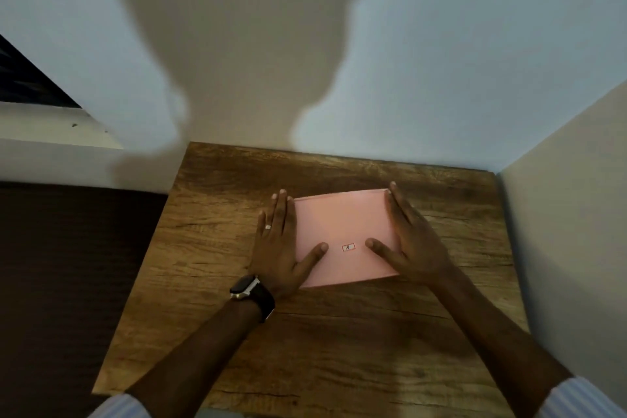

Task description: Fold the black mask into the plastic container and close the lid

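Pressing w/ both hands: our left hand (278,248) and right hand (412,244) lie flat, fingers (281,210) together, thumbs on the pink lid (342,224) mid-table (339,332). Mask unseen, presumably inside; uneven pressure could leave one edge unlatched.

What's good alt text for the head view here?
Two bare hands, left hand and right hand, press flat on either side of a pink lid on a wooden table, thumbs resting on top. A watch is on the left wrist; no mask is visible.
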